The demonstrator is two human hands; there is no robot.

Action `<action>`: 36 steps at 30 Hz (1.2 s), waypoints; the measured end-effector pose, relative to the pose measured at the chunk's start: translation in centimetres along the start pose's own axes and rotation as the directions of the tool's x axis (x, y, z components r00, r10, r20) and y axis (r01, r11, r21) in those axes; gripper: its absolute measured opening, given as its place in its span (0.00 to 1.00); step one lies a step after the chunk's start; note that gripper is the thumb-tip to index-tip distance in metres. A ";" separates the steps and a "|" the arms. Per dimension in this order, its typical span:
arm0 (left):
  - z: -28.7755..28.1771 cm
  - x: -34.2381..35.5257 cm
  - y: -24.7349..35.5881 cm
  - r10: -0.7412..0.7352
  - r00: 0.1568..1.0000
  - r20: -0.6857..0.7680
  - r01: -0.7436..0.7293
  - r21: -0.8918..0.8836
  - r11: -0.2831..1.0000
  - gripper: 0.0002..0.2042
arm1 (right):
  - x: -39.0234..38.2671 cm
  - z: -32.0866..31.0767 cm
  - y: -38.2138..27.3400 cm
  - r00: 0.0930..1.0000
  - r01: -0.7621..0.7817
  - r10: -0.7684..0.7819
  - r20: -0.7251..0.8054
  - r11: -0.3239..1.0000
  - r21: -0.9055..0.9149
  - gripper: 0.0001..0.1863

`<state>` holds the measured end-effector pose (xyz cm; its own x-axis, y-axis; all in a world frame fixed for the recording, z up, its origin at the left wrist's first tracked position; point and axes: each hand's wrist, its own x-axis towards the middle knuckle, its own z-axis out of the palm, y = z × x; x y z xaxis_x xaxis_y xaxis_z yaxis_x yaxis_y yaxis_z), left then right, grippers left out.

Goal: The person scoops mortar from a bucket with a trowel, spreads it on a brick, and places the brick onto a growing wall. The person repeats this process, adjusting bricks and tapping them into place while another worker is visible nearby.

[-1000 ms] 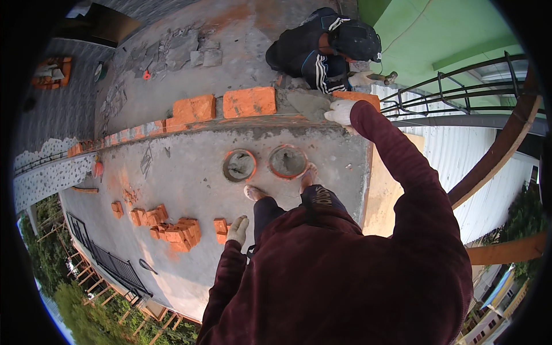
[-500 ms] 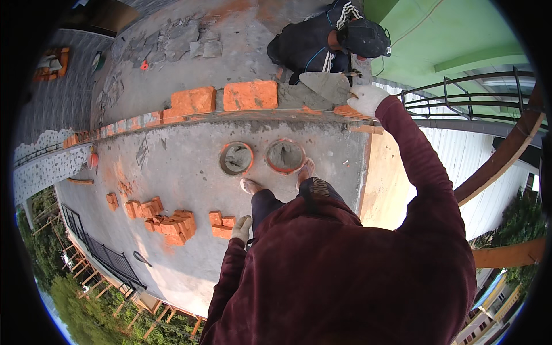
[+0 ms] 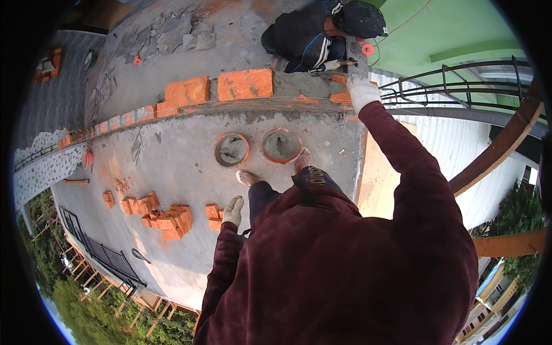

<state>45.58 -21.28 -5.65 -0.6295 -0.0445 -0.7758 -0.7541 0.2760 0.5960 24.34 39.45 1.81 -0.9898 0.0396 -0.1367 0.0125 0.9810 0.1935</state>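
Observation:
My right hand (image 3: 362, 93), in a white glove, grips a trowel (image 3: 356, 64) at the right end of the brick course. Its grey blade points up beside the co-worker's gloved hand (image 3: 330, 65). Bricks (image 3: 244, 83) and a band of wet mortar (image 3: 296, 84) lie along the low wall to its left. My left hand (image 3: 233, 211), also gloved, hangs by my leg with loosely bent fingers and nothing visible in it, near some loose bricks (image 3: 213, 217). Two round containers of mortar (image 3: 231, 149) (image 3: 281, 145) stand by my feet.
A crouching co-worker (image 3: 299, 40) in dark clothes is beyond the wall. A rebar cage (image 3: 451, 86) and curved timber (image 3: 497, 149) are at right. Brick piles (image 3: 169, 221), a black railing (image 3: 100, 247) and the slab's edge are at lower left, with trees below.
My right hand has shifted, and the trowel blade has swung from pointing left over the mortar to pointing up toward the co-worker. The co-worker's gloved hand has moved slightly. My left hand still hangs low.

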 end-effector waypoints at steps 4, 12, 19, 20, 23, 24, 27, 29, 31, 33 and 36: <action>-0.9 1.2 -1.3 -0.067 0.998 0.011 0.066 0.078 0.995 0.23 | -3.5 -1.3 2.4 0.997 -0.067 0.068 0.037 0.997 -0.027 0.17; -1.7 0.9 2.4 -0.078 0.978 0.195 0.043 0.178 0.983 0.23 | -14.0 -8.2 3.5 0.937 -0.331 0.346 0.042 0.846 0.417 0.11; -3.5 4.0 -1.4 -0.220 0.868 0.444 -0.092 0.581 0.809 0.33 | -19.6 -7.6 -10.8 0.921 -0.379 0.250 0.299 0.752 0.540 0.09; -3.3 4.2 -1.1 -0.236 0.835 0.497 -0.223 0.697 0.681 0.36 | -19.5 -5.5 -13.4 0.884 -0.425 0.220 0.413 0.747 0.511 0.09; -3.2 4.7 -3.3 -0.348 0.785 0.513 -0.361 0.835 0.415 0.44 | -18.7 4.3 -20.8 0.774 -0.476 0.170 0.610 0.792 0.383 0.14; -3.3 4.6 -4.5 -0.403 0.771 0.494 -0.369 0.861 0.349 0.46 | -18.0 7.5 -23.0 0.703 -0.507 0.168 0.691 0.800 0.321 0.15; -2.8 4.3 -7.2 -0.412 0.807 0.423 -0.348 0.904 0.247 0.48 | -15.2 14.8 -28.6 0.615 -0.436 0.120 0.780 0.875 0.209 0.16; -2.9 3.9 -10.0 -0.316 0.861 0.399 -0.325 0.909 0.262 0.42 | -13.7 21.5 -31.6 0.705 -0.333 0.109 0.701 0.923 0.192 0.16; -2.5 5.1 -12.7 -0.222 0.886 0.407 -0.338 0.895 0.291 0.38 | -11.3 26.9 -33.6 0.807 -0.244 0.095 0.583 0.952 0.183 0.15; -2.4 5.4 -15.8 -0.072 0.914 0.398 -0.340 0.853 0.397 0.29 | -7.1 30.2 -35.1 0.786 -0.314 0.164 0.596 0.937 0.155 0.14; -1.5 5.2 -15.7 0.045 0.924 0.379 -0.364 0.839 0.404 0.22 | -2.8 34.5 -36.5 0.837 -0.188 0.118 0.534 0.979 0.078 0.14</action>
<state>53.83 -27.25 -18.75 -0.5446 0.3353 -0.7688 0.0817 0.9335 0.3493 31.53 10.08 -38.43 -0.7515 0.2506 -0.6104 0.2094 0.9678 0.1395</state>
